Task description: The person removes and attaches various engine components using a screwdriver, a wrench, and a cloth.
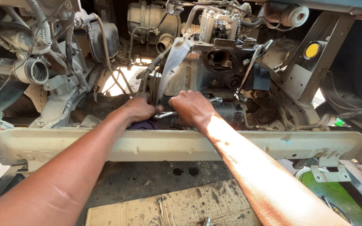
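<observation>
Gripping a wrench (pixel 170 113) lying left-right, both hands (pixel 191 108) closed.

Two hands, left hand (pixel 139 108) and right hand (pixel 192 108), at one engine (pixel 218 62), far centre. One spanner (pixel 170 114) between them. One pale crossbar (pixel 156 144), one cardboard sheet (pixel 189 207) near, one yellow cap (pixel 312 50) far right, one ribbed hose (pixel 36 71) far left.

Corrugated hose end (pixel 35 71) seen at left, yellow round cap (pixel 312 50) on a bracket at right; stained cardboard sheet (pixel 177 207) laid on the ground, pale front crossbeam (pixel 156 144) spanning the view
</observation>
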